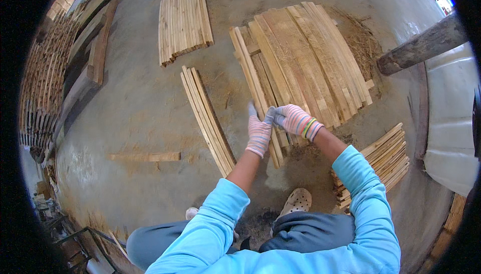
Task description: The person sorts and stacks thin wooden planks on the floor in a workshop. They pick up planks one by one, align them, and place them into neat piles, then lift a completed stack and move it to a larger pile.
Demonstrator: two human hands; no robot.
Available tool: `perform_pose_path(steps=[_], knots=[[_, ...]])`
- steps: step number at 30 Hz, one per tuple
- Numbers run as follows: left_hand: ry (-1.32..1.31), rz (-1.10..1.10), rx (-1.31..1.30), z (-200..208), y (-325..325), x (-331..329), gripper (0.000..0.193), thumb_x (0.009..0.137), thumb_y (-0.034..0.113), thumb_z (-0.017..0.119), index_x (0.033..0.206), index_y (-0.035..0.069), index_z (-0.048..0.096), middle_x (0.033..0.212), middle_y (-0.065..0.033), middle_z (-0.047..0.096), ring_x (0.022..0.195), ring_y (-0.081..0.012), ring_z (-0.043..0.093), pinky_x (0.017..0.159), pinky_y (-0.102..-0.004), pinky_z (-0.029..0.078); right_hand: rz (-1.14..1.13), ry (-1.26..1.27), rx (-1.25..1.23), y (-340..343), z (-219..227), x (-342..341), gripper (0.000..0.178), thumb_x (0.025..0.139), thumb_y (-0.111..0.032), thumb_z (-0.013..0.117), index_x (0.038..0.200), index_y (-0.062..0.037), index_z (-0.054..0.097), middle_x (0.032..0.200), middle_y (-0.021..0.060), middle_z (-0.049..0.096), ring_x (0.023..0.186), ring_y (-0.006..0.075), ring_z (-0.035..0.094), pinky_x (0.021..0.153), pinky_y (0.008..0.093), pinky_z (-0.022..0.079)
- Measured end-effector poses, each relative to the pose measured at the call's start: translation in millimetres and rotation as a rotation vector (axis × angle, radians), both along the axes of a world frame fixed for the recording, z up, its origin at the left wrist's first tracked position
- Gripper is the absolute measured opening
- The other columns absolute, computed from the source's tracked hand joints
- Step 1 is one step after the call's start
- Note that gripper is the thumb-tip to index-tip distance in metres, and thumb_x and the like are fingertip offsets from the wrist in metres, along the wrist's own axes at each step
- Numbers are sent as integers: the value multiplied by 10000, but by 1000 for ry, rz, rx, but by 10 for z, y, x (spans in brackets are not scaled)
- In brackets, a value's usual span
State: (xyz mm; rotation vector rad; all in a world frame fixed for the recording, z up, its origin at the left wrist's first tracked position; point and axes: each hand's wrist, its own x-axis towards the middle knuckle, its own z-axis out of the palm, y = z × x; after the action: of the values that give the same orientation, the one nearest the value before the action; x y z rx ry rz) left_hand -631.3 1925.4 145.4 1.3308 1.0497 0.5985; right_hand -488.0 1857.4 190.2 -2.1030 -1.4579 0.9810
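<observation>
Both of my hands wear striped pink-and-grey knitted gloves and meet above a stack of wooden boards. My left hand (259,131) has its fingers stretched away from me, with its thumb side turned toward the other hand. The fingers of my right hand (295,117) are curled and closed at the left thumb; what lies between them is hidden. A coloured band (309,127) circles the right wrist. Below the hands, narrow strips (250,73) run along the left side of the wide board stack (305,53). Neither hand visibly holds a board.
Three long strips (208,118) lie left of my hands, a single short piece (145,156) farther left. Another batch of strips (185,23) lies at the far left. A smaller pile (381,158) sits near my right elbow. A post (423,43) slants in at right.
</observation>
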Motion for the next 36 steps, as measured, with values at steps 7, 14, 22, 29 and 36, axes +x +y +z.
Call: perform_pose_path(steps=[7,14,22,29,36], knots=[[-190,3,-205,52,100,-59,715,905,59,694,1518,43,325,1082,-63,629,766,-132,575,676,-290,519,-124,-762,-261,378,-56,0,228,895,-167,579,1082,-45,629,944,199,720,893,334,730,779,447,585],[-311,18,-346,77,181,-176,712,911,71,711,1505,-25,329,1239,-114,617,1031,-164,593,889,-290,505,-387,121,-121,362,-15,439,499,809,-289,766,1207,-1,678,1073,187,734,987,289,710,861,381,552],[-288,37,-245,215,105,-62,751,903,69,716,1532,0,312,1324,-137,582,1102,-196,587,934,-300,501,-447,532,-35,211,2,440,566,818,-209,807,1311,-3,621,1061,78,724,833,164,655,687,330,550],[-59,-62,-49,54,68,235,863,870,143,745,1566,53,242,1329,-204,598,1156,-282,605,1000,-351,477,-570,795,119,-29,171,626,630,854,-210,778,1408,-29,538,1237,98,667,1062,181,643,840,354,539],[185,-257,52,34,52,315,965,856,248,761,1586,78,153,1374,-239,569,1226,-329,583,1061,-364,431,-522,814,153,-930,39,476,480,919,-166,658,1361,-21,545,1236,132,664,1068,240,666,924,397,541]])
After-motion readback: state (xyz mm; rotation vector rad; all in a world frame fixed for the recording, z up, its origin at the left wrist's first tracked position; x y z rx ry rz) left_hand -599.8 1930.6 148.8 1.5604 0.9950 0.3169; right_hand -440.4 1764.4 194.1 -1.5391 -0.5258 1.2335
